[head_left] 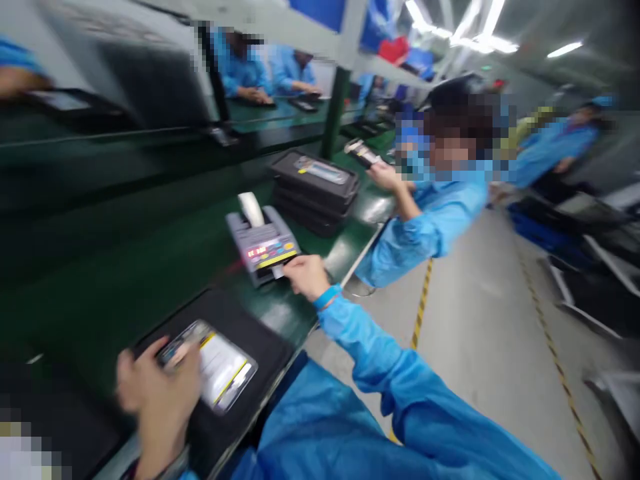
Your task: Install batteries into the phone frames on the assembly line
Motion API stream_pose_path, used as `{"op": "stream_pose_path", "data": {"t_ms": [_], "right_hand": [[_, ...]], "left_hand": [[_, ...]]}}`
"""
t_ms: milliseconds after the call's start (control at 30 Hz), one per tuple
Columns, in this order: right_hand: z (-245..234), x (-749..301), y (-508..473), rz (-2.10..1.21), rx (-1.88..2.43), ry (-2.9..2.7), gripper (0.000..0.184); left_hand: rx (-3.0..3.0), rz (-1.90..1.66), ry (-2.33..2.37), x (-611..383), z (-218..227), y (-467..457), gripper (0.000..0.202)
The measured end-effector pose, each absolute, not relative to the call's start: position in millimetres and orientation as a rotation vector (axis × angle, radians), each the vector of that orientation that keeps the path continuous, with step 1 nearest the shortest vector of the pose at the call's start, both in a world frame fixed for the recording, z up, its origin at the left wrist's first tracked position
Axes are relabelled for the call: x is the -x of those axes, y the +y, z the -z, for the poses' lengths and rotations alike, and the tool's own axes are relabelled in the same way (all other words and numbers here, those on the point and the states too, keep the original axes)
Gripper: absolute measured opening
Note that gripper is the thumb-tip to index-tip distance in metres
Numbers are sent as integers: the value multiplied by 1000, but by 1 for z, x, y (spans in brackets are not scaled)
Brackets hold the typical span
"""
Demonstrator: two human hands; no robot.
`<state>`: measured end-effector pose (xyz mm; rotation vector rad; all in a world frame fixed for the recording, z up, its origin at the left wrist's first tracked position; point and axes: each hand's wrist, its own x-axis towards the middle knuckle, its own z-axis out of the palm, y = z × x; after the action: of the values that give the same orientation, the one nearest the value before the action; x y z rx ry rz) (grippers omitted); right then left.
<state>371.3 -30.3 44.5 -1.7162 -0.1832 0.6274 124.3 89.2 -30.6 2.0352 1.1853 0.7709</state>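
At the lower left, my left hand [163, 383] is closed around the near-left end of a smartphone [227, 370]. The phone's face shows a white label area with yellow stripes, and it rests on a black mat [235, 317]; blur hides the exact finger contact. Farther along the bench stands a grey tape dispenser [267, 243] with lit red digits, coloured buttons and a white roll on top. My right hand [306, 276] is at its front slot, thumb and forefinger pinching a short pale strip of tape [278, 271].
Behind the dispenser is a stack of black trays [315, 193] with a phone-like device on top. A co-worker in blue [425, 213] sits to the right, holding another device. Across the green bench [100, 247] a green post [335, 113] rises. Several other people work beyond.
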Motion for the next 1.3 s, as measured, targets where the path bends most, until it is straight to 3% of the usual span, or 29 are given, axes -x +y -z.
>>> {"op": "stream_pose_path", "data": {"t_ms": [167,300,467,1300], "right_hand": [[-33,-360,-48,-677,1725,-277,28],[-24,-311,-63,-822,1745,-438,39],[-8,-252,-63,-955,1838,-735,37],[9,-239,-65,-726,2127,-878,31]], "left_hand": [[-1936,-805,1295,-128,66,94,45],[-1964,-728,1177,-105,52,76,46],[-2001,-707,1061,-72,33,32,47],[-1990,-763,1111,-65,43,7,40]]}}
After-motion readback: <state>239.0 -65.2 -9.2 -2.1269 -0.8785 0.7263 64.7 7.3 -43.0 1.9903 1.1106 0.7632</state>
